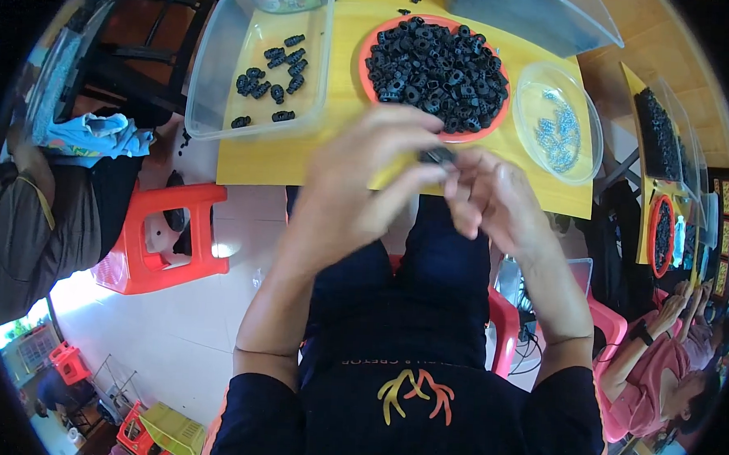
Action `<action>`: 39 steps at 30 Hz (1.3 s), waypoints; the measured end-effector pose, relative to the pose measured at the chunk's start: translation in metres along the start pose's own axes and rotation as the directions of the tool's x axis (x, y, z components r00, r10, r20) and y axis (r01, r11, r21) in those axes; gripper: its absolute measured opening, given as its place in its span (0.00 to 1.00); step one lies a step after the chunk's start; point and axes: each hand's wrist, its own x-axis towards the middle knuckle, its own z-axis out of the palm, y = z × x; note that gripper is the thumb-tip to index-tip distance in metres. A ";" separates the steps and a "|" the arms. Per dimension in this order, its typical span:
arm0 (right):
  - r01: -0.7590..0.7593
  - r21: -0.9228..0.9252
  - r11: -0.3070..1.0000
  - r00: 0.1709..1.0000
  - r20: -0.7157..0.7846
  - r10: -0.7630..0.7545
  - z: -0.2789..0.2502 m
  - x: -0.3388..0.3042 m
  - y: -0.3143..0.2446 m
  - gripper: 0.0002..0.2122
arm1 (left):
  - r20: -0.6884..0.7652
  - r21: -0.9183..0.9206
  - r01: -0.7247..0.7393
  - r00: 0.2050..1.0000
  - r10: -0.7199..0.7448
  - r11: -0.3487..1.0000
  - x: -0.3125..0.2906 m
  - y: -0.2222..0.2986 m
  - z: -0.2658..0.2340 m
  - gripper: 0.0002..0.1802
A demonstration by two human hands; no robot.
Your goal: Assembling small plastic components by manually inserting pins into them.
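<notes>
A small black plastic piece (438,155), like a cord lock, is held up between my two hands above the near table edge. My right hand (500,197) has its fingertips closed at the right end of this cord lock. Slightly blurred, my left hand (367,175) has thumb and fingers apart, with the thumb tip beside or touching the underside of the piece. Beyond my hands, a round red tray (363,74) is heaped with black plastic parts (436,72). A clear bin (204,82) at the left holds several black cord locks (277,91).
A round clear tub (592,148) with small silvery springs (557,130) stands right on the yellow table (257,167). Behind it is a grey bin (528,23). A red stool (173,235) stands left on the floor. Other people sit left (55,238) and right (651,378).
</notes>
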 end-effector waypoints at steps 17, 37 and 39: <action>0.322 -0.873 -0.365 0.738 0.473 -0.481 0.004 0.103 -0.007 0.06 | -0.385 0.334 0.220 0.919 -0.080 0.917 0.008 -0.022 -0.044 0.15; 0.438 -0.502 0.745 0.859 -0.009 -0.512 -0.006 0.012 -0.013 0.08 | -0.062 -0.545 0.279 0.927 -0.370 0.791 -0.007 -0.002 0.048 0.11; 0.431 -0.577 0.694 0.852 0.008 -0.523 -0.012 0.006 -0.011 0.08 | -0.022 -0.551 0.313 0.921 -0.388 0.774 -0.010 -0.002 0.053 0.10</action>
